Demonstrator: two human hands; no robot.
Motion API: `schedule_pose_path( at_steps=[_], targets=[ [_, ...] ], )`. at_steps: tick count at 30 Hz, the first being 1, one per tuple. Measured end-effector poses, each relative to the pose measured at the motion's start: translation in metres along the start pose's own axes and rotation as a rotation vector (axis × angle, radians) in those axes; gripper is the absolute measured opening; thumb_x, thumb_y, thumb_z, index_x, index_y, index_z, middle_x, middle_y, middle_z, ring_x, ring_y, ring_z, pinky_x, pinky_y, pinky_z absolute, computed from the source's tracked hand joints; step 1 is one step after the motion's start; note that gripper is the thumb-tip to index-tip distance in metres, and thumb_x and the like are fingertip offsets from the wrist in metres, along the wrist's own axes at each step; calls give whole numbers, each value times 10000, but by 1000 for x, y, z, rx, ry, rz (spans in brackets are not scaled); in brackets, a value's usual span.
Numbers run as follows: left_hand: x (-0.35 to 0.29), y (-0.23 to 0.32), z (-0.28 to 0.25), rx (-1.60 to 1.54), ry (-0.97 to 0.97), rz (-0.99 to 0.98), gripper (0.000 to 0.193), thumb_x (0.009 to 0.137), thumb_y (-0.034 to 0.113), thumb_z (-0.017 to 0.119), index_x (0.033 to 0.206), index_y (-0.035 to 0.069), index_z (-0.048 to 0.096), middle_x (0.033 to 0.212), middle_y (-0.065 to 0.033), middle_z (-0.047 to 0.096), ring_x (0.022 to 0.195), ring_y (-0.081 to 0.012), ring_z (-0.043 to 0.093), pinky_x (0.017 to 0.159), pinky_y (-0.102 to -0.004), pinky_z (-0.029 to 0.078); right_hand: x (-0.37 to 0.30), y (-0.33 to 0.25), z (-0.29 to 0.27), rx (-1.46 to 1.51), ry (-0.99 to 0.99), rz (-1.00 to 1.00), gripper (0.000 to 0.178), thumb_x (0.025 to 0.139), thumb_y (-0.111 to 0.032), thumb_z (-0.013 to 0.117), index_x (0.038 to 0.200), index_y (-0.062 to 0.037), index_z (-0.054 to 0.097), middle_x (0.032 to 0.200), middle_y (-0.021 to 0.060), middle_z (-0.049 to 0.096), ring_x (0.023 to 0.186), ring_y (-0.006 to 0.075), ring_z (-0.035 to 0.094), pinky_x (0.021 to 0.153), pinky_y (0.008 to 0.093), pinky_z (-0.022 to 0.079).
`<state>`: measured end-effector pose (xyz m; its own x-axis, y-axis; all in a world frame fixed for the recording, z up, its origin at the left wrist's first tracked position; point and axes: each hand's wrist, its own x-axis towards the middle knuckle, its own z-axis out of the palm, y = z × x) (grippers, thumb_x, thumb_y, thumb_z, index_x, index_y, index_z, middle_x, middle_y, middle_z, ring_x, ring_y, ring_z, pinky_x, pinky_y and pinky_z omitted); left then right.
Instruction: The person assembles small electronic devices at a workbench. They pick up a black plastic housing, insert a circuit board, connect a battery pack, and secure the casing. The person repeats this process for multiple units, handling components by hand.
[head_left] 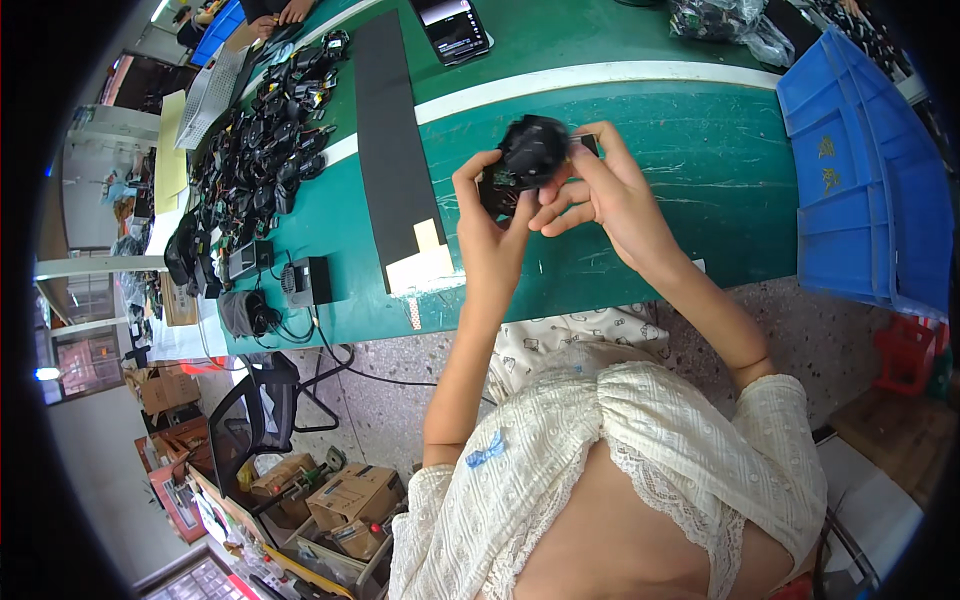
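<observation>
Above the green table, between my two hands, is a black plastic device (533, 150) with a rounded housing, slightly blurred. Part of a circuit board and thin wires show on its lower left side. My left hand (490, 225) is closed around that side, its thumb under the housing. From the right, my right hand (612, 190) pinches at the housing's edge with thumb and forefinger, the other fingers curled below. A small dark piece (589, 144) shows by the right forefinger; whether it belongs to the device I cannot tell.
A long black mat (380, 130) lies left of my hands, beyond it a heap of black devices (265, 140). A phone (447, 28) lies at the far side. A blue crate (860, 180) stands at right. Another person's hands (280, 18) are at far left.
</observation>
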<state>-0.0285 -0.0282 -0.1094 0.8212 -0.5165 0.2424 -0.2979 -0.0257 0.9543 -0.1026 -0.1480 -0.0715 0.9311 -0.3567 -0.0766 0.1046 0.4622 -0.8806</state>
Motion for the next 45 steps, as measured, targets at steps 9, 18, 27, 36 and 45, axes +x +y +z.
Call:
schedule_pose_path(
  at_steps=[9,18,27,36,45],
  targets=[
    [-9,-38,21,-1286,-82,-657,472,876,28,520,1292,83,304,1098,-53,510,995,-122,558,822,-244,530,26,5,5,-793,-37,-254,186,893,-160,495,948,12,451,702,156,610,617,227,635,536,345,459],
    [-1,-11,-9,-953,-102,-538,425,879,37,489,1276,72,341,1230,-165,482,1084,-216,545,773,-231,545,16,5,-34,-680,104,-273,167,844,-135,596,929,6,572,735,42,595,667,67,527,601,231,431],
    [2,-2,-17,-928,-12,-604,336,923,192,460,1225,48,422,1198,-134,518,971,-203,598,662,-221,551,-5,-11,-20,-762,-62,-332,164,851,-132,587,948,-2,568,752,47,601,665,92,537,627,246,446],
    [-3,-7,-18,-413,92,-373,313,936,274,442,1094,16,522,981,-116,635,631,-127,612,533,-204,476,-27,-24,-16,-946,-199,-61,151,814,-81,616,931,1,564,843,52,588,712,104,543,655,242,436],
    [1,30,-42,-210,-125,-329,304,890,146,529,1133,-30,489,910,-73,597,642,-114,584,540,-212,404,-22,-39,-18,-1313,-64,-346,124,785,-94,624,884,-37,576,742,57,521,712,188,536,631,298,427]
  ],
)
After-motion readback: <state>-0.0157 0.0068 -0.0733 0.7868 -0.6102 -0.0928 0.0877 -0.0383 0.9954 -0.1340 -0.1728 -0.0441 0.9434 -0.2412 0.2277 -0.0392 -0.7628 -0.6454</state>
